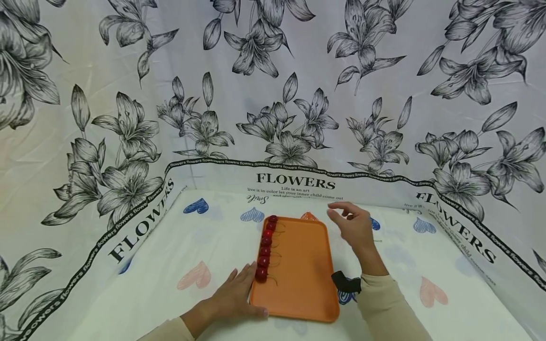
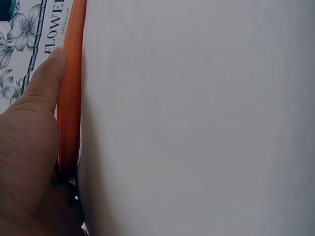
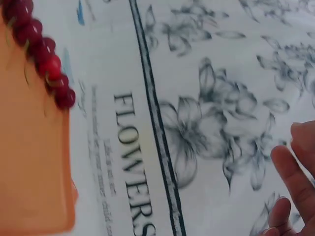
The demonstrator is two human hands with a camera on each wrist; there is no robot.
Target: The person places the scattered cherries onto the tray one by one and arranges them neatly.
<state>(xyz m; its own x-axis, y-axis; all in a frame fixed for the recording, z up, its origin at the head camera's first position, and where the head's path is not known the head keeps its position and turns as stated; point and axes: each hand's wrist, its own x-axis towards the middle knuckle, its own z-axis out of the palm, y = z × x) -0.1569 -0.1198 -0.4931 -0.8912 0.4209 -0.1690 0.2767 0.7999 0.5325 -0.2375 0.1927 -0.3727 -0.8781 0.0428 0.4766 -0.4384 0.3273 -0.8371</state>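
An orange tray lies on the white cloth. Along its left edge runs a row of several dark red cherries, their thin stems pointing inward to the right. My left hand rests against the tray's near left corner, fingers straight along the left side and thumb at the front edge; in the left wrist view the thumb lies by the tray's orange side. Raised past the tray's far right corner, my right hand has thumb and index finger apart, with nothing between them. The right wrist view shows its fingertips over the cloth.
White cloth with printed hearts covers the surface around the tray. A flower-printed curtain rises behind and at both sides. A thin stem-like line shows beside the right wrist. A black strap piece hangs by the right sleeve.
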